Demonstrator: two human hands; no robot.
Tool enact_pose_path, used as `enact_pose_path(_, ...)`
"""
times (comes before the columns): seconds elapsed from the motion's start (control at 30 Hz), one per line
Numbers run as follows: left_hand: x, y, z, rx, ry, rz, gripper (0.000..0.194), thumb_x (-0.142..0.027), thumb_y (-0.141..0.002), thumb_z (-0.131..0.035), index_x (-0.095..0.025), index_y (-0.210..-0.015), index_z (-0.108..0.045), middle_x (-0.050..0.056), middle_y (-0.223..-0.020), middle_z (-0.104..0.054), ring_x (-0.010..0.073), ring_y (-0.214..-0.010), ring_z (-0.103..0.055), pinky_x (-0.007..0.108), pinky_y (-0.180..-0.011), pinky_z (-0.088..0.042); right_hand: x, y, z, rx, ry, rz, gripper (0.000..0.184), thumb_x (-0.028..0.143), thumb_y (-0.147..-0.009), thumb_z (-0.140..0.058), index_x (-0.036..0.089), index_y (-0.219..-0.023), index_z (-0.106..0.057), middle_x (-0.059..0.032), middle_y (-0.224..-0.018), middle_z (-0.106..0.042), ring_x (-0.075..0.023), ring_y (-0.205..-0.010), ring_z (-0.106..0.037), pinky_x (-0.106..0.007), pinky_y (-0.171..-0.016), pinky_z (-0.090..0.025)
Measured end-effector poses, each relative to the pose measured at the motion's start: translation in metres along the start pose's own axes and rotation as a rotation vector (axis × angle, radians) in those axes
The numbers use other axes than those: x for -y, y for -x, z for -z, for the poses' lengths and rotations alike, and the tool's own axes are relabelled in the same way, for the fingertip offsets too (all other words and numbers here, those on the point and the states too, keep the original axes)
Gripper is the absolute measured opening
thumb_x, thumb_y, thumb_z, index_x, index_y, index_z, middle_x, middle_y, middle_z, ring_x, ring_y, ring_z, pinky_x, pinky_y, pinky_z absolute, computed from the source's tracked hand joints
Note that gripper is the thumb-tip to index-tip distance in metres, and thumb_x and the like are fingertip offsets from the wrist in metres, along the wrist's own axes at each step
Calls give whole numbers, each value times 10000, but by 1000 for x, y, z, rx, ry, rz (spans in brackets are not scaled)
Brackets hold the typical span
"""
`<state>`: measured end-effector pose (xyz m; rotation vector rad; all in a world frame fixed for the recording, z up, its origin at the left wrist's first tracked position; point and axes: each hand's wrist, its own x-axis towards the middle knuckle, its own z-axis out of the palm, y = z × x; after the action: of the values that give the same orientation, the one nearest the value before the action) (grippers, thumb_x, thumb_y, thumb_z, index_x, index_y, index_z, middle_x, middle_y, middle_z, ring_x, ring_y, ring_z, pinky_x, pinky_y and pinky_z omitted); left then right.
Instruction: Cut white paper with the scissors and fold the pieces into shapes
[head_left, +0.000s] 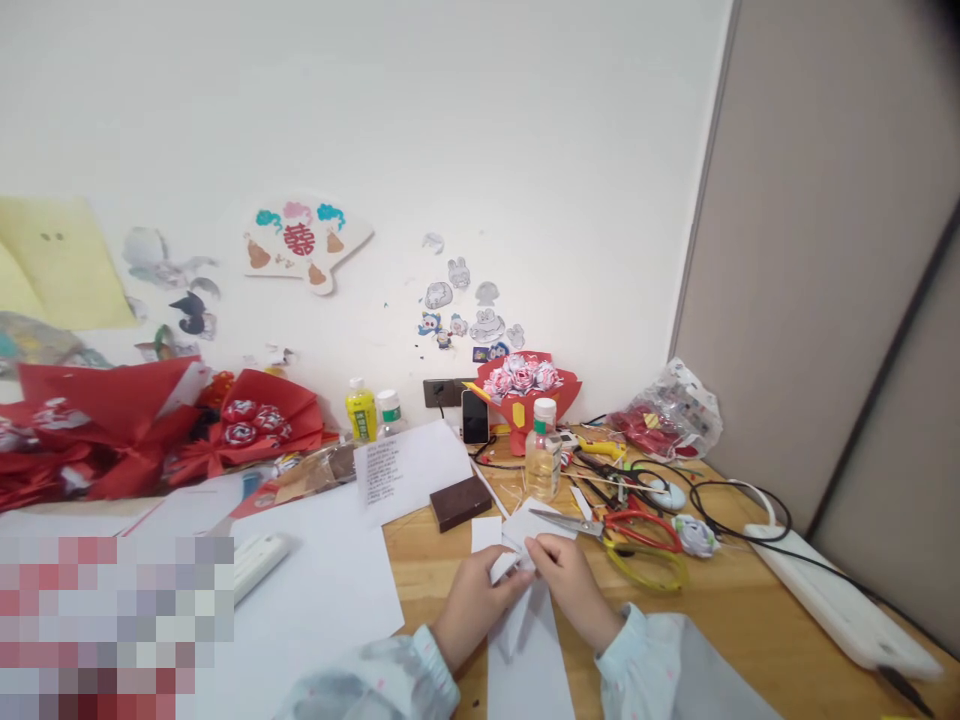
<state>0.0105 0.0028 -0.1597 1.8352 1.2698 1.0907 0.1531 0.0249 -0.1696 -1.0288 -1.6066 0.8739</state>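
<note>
A red double-happiness character marks the fan-shaped cutout (pixel 300 262) above a printed sheet (pixel 420 462), its lines too small to read. Wooden tabletop (pixel 421 572) shows on either side as the left hand (pixel 477 598) and right hand (pixel 568 575) pinch folded white paper (pixel 503 566) over a paper strip (pixel 529 685). Scissors (pixel 591 525), a bottle (pixel 543 468) and a dark block (pixel 460 503) crowd just beyond.

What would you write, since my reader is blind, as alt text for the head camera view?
A left hand and a right hand hold folded white paper over a wooden table. Just beyond lie red-handled scissors, with a white-capped bottle and a red-wrapped bouquet farther back.
</note>
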Motion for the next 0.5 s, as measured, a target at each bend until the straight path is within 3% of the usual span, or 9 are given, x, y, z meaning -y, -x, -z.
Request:
enact_pose_path(0.13, -3, 0, -2, 38, 35, 4, 188, -326, -656, -614, -148, -718, -626, 36, -688, -645, 188, -661, -546, 266, -651, -429, 4, 2, -3, 61, -12, 3, 463, 536, -758, -467, 205, -474, -312, 57, -484, -290, -101, -486, -285, -238, -483, -220)
enact_pose_path(0.23, -3, -2, -2, 45, 140, 68, 274, -416, -642, -619, -145, -669, -587, 18, -632, -594, 157, -583, -504, 248, -547, -418, 4, 1, -1, 80, -48, 16, 437, 523, -778, -461, 195, -506, -363, 51, -510, -329, -103, -505, -312, -235, -497, -246)
enact_pose_path(0.37, -2, -2, -2, 50, 275, 146, 402, -542, -642, -598, -147, -710, -573, -31, -534, -508, 99, -444, -421, 206, -419, -339, 3, -2, 5, 61, -97, 50, 408, 494, -788, -483, 179, -533, -434, 49, -529, -367, -108, -532, -346, -230, -511, -281)
enact_pose_path(0.5, 0, -1, -5, 9, 333, 268, 426, -582, -691, -530, -190, -552, -435, -91, -363, -346, 64, -320, -297, 197, -361, -235, 6, -3, 8, 26, -120, 65, 312, 400, -811, -487, 171, -601, -514, 39, -565, -438, -119, -562, -397, -231, -537, -324)
